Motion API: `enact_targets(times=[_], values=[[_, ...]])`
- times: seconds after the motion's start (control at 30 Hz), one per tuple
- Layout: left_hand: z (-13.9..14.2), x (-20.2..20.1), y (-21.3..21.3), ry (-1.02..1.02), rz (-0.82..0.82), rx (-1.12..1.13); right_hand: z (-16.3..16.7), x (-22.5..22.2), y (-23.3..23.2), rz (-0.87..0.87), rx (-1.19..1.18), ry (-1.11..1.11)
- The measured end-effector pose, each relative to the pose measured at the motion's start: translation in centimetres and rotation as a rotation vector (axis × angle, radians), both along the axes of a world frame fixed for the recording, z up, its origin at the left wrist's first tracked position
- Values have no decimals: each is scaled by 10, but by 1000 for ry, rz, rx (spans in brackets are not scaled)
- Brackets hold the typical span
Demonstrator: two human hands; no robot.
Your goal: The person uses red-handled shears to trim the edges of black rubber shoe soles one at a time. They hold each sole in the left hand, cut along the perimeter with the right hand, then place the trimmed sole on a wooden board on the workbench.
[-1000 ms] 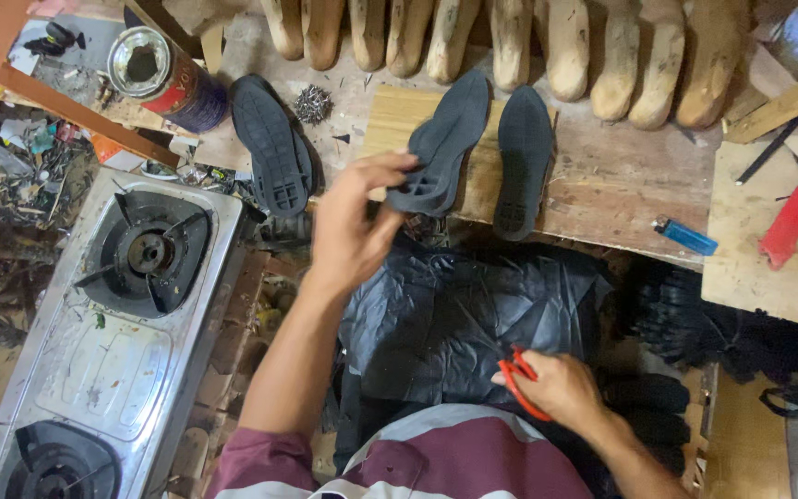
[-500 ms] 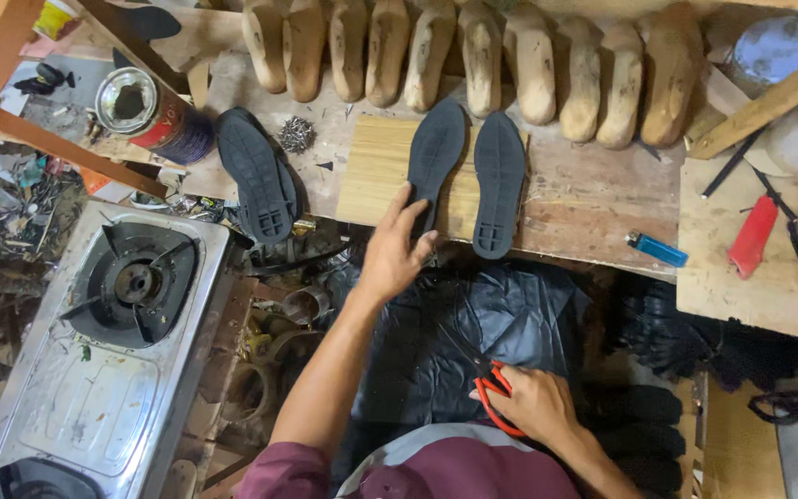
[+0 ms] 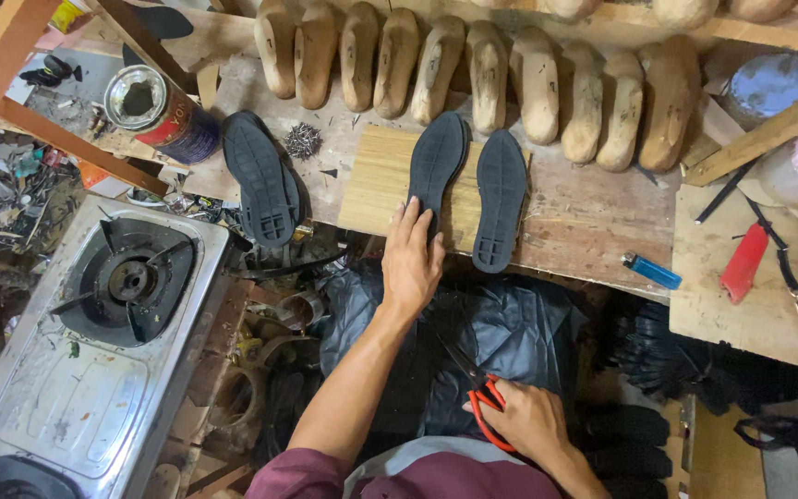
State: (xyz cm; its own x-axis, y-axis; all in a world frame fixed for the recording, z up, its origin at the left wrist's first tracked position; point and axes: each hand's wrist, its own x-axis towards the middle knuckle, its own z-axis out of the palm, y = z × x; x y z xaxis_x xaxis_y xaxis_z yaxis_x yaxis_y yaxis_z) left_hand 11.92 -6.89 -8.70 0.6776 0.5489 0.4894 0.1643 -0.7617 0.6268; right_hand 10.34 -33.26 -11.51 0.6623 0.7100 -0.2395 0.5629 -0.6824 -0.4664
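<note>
The left hand (image 3: 411, 263) lies flat, fingers spread, on the heel of a ridged black rubber sole (image 3: 438, 166) on a pale wooden board (image 3: 376, 180). The right hand (image 3: 530, 420), below the board, grips red-handled scissors (image 3: 475, 393). A matching sole (image 3: 501, 199) lies just beside on the scuffed bench (image 3: 593, 222).

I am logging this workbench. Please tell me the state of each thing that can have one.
left hand: flat, fingertips on left sole
right hand: closed on scissors
scissors: red handles, blades nearly shut
two soles: lying side by side on board
tin can: open, on its side
stove: unlit
</note>
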Motion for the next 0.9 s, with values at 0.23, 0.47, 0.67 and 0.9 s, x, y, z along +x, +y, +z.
enact_targets(times=[0.23, 0.47, 0.67, 0.9], values=[[7, -4, 11, -1, -65, -11, 9, 1, 5, 32, 67, -35], [0, -51, -1, -58, -139, -63, 1, -4, -20, -160, 527, 89], [-37, -90, -39, 816, -1327, -1054, -9, -1, -18, -204, 655, 40], [-23, -47, -18, 151, -447, -408, -4, -3, -14, -235, 557, 133]])
